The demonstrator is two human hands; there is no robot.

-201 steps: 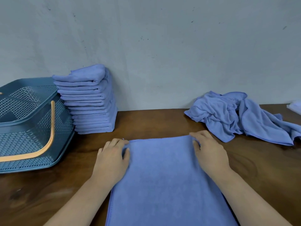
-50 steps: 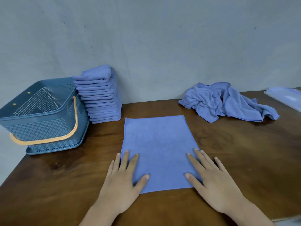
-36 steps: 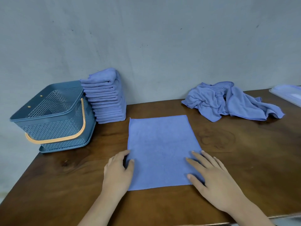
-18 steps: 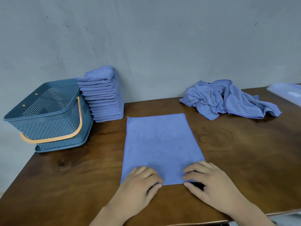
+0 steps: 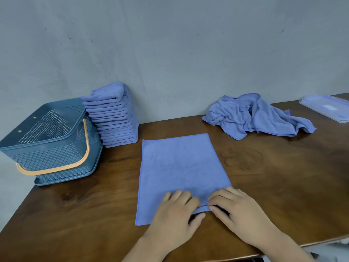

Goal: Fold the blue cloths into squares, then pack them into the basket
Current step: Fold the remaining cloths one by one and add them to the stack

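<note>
Both hands meet at the near edge of the flat cloth [image 5: 179, 163]. The left hand [image 5: 175, 210] and right hand [image 5: 239, 212] each pinch that hem with curled fingers. The cloth is a smooth periwinkle-blue rectangle lying on the wooden table [image 5: 283, 176]. Off its far left corner stands a stack of folded cloths [image 5: 113, 116], with the basket [image 5: 49, 140] farther left. Beyond its far right corner lies a crumpled pile [image 5: 253, 116].

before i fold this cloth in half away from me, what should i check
1. Near edge of flat cloth pinched by left hand and right hand: ok
2. Cloth surface smooth, no wrinkles: ok
3. Far edge uncovered: ok
4. Near right corner squared: cannot tell, hidden under the right hand
5. Folded stack standing upright: ok
</note>
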